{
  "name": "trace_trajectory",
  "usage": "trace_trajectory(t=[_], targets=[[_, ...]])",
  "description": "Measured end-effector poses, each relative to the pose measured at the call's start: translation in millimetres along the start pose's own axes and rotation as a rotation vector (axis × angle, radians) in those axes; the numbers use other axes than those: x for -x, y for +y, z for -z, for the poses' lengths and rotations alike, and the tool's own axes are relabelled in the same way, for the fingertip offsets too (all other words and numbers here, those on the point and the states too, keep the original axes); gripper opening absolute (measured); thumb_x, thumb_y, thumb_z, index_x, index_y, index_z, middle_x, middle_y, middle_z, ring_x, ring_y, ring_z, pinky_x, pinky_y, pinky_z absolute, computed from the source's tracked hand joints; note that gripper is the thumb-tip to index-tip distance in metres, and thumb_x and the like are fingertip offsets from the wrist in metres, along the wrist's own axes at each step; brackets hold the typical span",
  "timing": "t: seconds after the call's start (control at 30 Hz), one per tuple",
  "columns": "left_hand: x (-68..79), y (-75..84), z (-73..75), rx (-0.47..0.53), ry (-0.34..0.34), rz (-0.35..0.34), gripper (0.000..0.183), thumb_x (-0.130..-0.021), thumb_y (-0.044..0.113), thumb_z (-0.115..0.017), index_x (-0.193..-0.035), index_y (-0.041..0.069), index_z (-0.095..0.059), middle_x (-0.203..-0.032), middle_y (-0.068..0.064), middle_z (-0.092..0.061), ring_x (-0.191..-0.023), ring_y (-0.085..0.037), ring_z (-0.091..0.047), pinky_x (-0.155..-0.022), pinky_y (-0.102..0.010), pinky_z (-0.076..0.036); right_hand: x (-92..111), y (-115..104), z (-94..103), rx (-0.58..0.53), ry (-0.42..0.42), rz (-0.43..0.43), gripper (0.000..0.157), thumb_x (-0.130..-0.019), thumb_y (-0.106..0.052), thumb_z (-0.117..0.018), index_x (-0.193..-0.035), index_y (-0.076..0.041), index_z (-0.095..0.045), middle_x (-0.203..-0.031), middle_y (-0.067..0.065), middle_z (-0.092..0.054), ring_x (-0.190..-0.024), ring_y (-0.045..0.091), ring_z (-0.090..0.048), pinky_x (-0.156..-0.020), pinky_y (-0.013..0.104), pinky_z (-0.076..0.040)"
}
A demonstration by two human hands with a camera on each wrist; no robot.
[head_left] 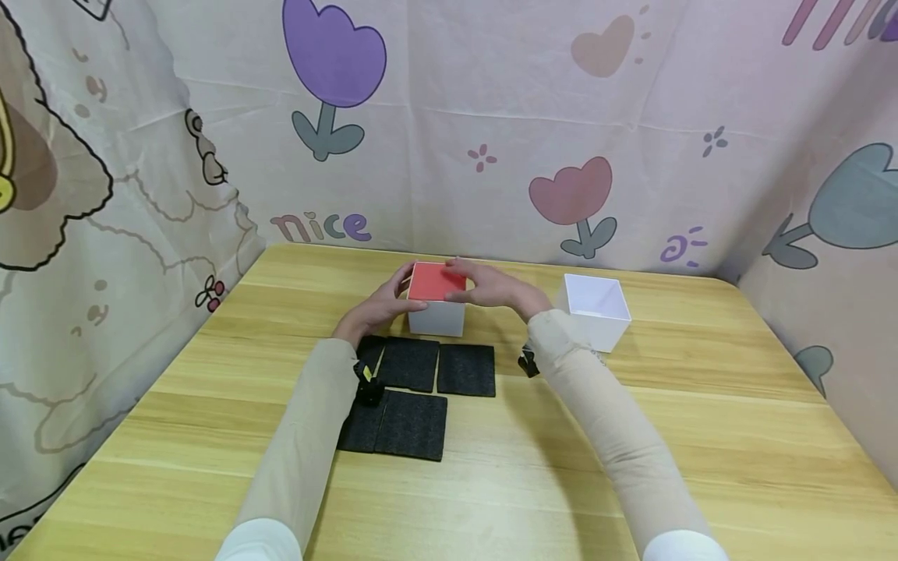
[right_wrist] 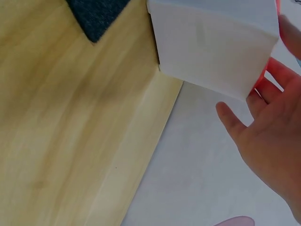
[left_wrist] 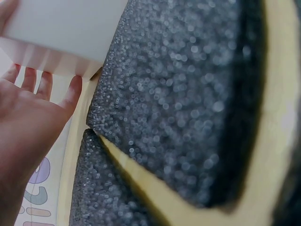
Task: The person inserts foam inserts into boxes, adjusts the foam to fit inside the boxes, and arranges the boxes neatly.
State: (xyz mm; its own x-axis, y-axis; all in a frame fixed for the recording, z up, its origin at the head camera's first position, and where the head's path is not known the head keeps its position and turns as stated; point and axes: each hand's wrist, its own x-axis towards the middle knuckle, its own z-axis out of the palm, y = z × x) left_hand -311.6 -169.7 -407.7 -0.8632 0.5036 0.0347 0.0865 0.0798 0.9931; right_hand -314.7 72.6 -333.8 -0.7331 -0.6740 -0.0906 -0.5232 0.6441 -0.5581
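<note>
A white box stands on the table with a flat red square across its top. My left hand holds the box by its left side, thumb along the front near the top edge. In the left wrist view the fingertips lie against the box's wall. From the right, my right hand reaches over the red square and touches it with thumb and fingers spread. The right wrist view shows the little finger held away from the box. Whether the red square is a lid or a sheet I cannot tell.
Several black felt-like squares lie in two rows in front of the box, partly under my left forearm. A second white box, its top uncovered, stands right of my right hand. A printed cloth hangs behind the wooden table.
</note>
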Motion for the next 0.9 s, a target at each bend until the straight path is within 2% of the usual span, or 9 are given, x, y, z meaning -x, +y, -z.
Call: trace_trajectory(t=[0.1, 0.23, 0.5, 0.67, 0.8, 0.9], targets=[[0.6, 0.1, 1.0, -0.005, 0.004, 0.007, 0.091, -0.090, 0.008, -0.061, -0.156, 0.016, 0.000, -0.161, -0.004, 0.000, -0.146, -0.027, -0.001, -0.113, -0.050, -0.018, 0, -1, -2.2, 0.018, -0.001, 0.009, 0.063, -0.098, -0.033, -0.056, -0.150, -0.008, -0.034, -0.159, 0.010, -0.019, -0.145, 0.024, -0.014, -0.114, 0.042, -0.020], [1.1, 1.5, 1.6, -0.006, 0.011, 0.014, 0.091, -0.090, 0.008, -0.061, -0.157, 0.017, 0.000, -0.161, -0.002, -0.001, -0.146, -0.026, -0.003, -0.113, -0.049, -0.020, -2, -3, -3.0, 0.037, 0.008, 0.026, 0.060, -0.098, -0.030, -0.057, -0.149, -0.005, -0.036, -0.158, 0.012, -0.020, -0.146, 0.024, -0.011, -0.115, 0.041, -0.018], [0.3, 4.7, 2.2, 0.015, -0.005, 0.037, 0.093, -0.088, 0.006, -0.063, -0.156, 0.013, 0.001, -0.161, -0.008, 0.000, -0.145, -0.031, -0.002, -0.113, -0.053, -0.018, -6, -6, -1.5, 0.058, 0.015, 0.000, 0.060, -0.096, -0.029, -0.061, -0.147, -0.005, -0.040, -0.157, 0.011, -0.024, -0.145, 0.024, -0.015, -0.114, 0.039, -0.021], [0.4, 4.5, 1.0, 0.013, -0.001, 0.028, 0.092, -0.088, 0.006, -0.062, -0.156, 0.015, -0.001, -0.161, -0.007, -0.001, -0.145, -0.030, -0.003, -0.113, -0.051, -0.019, -8, -10, -0.7, 0.066, 0.026, -0.030, 0.059, -0.094, -0.029, -0.063, -0.145, -0.006, -0.044, -0.156, 0.010, -0.028, -0.143, 0.026, -0.021, -0.112, 0.040, -0.026], [0.7, 2.4, 0.0, 0.005, 0.008, 0.015, 0.090, -0.090, 0.008, -0.062, -0.157, 0.017, -0.002, -0.161, -0.004, -0.003, -0.145, -0.027, -0.004, -0.113, -0.049, -0.019, -8, -13, -1.0, 0.114, 0.055, -0.040, 0.058, -0.092, -0.028, -0.066, -0.143, -0.007, -0.048, -0.153, 0.011, -0.034, -0.136, 0.028, -0.034, -0.109, 0.040, -0.032], [0.6, 0.8, -0.5, -0.005, 0.008, 0.011, 0.090, -0.090, 0.010, -0.062, -0.157, 0.018, -0.002, -0.161, -0.002, -0.003, -0.145, -0.026, -0.005, -0.114, -0.048, -0.020, -7, -18, -4.5, 0.169, 0.104, 0.002, 0.053, -0.092, -0.025, -0.067, -0.140, -0.006, -0.052, -0.148, 0.011, -0.042, -0.130, 0.027, -0.042, -0.105, 0.039, -0.037]])
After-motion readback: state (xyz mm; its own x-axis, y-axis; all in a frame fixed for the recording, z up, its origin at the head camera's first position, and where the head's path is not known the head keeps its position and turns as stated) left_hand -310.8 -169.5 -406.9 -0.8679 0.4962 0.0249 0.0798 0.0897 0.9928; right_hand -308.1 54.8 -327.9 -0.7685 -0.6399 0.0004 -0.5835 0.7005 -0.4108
